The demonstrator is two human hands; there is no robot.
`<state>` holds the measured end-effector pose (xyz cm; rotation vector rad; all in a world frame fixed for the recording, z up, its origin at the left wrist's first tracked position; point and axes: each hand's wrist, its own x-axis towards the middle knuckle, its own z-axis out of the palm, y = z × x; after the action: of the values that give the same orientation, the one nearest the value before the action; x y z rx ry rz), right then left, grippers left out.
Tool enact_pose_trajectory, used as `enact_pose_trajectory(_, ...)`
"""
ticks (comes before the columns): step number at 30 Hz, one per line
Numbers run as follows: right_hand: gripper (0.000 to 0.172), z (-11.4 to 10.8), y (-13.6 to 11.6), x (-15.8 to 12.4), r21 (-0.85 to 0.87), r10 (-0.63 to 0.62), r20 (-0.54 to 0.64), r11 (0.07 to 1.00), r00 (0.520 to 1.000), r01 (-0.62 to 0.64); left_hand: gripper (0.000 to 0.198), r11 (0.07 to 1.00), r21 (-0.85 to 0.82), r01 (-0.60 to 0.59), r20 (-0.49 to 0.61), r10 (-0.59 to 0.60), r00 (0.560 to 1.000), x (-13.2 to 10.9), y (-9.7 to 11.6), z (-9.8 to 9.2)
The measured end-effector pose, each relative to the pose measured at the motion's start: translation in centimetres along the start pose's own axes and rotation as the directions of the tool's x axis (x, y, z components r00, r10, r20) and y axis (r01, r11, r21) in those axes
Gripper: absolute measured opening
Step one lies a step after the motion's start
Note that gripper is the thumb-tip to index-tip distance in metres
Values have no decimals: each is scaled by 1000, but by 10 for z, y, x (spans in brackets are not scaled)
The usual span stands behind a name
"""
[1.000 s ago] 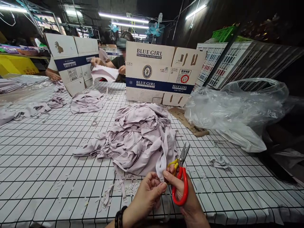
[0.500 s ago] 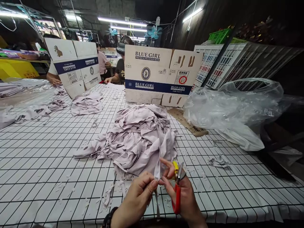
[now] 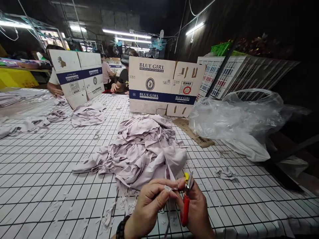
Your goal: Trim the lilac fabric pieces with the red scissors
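My left hand (image 3: 149, 205) pinches a narrow pale lilac fabric strap (image 3: 167, 181) that runs up into the heap of lilac fabric pieces (image 3: 142, 149) on the gridded table. My right hand (image 3: 196, 209) grips red-handled scissors (image 3: 186, 202) with a yellow part near the blades, and its fingertips also touch the strap beside my left fingers. The blades point up, close to the strap. A dark bead bracelet (image 3: 121, 229) sits on my left wrist.
A Blue Girl cardboard box (image 3: 164, 86) stands behind the heap, a second box (image 3: 79, 78) at far left. Clear plastic bags (image 3: 239, 122) lie at right. Smaller fabric piles (image 3: 87, 114) and scraps (image 3: 225, 173) dot the table (image 3: 50, 159). Other people (image 3: 122, 79) sit beyond the boxes.
The scissors turned from blades spread and raised to held upright and closer in. Both hands drew together on the strap, pulling it taut toward me. The view tilted slightly downward.
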<state>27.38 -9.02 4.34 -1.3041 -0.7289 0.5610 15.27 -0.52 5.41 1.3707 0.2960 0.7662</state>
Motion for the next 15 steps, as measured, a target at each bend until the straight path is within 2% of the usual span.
enact_pose_trajectory(4, 29, -11, -1, -4, -71, 31, -2, 997, 1000, -31, 28, 998, 41, -43, 19, 42, 999, 6, -3, 6)
enact_pose_trajectory(7, 27, -22, -6, -9, -274, 126, 53, 956, 991, -107, 30, 984, 153, -91, 29, 87, 996, 5, -7, 3)
enact_pose_trajectory(9, 25, -30, -13, -14, -428, 134, 37, 898, 990, -105, 32, 970, 222, -97, 34, 92, 995, 4, -9, -1)
enact_pose_trajectory(11, 24, -37, -21, -19, -560, 80, 29, 827, 996, -50, 33, 953, 286, -102, 58, 89, 994, 3, -9, -5)
enact_pose_trajectory(13, 23, -42, -28, -21, -675, 45, 72, 738, 996, 16, 32, 931, 347, -114, 103, 83, 991, 3, -8, -8)
enact_pose_trajectory(15, 22, -46, -33, -22, -761, 82, 155, 646, 985, 66, 31, 908, 397, -134, 158, 76, 985, 4, -7, -10)
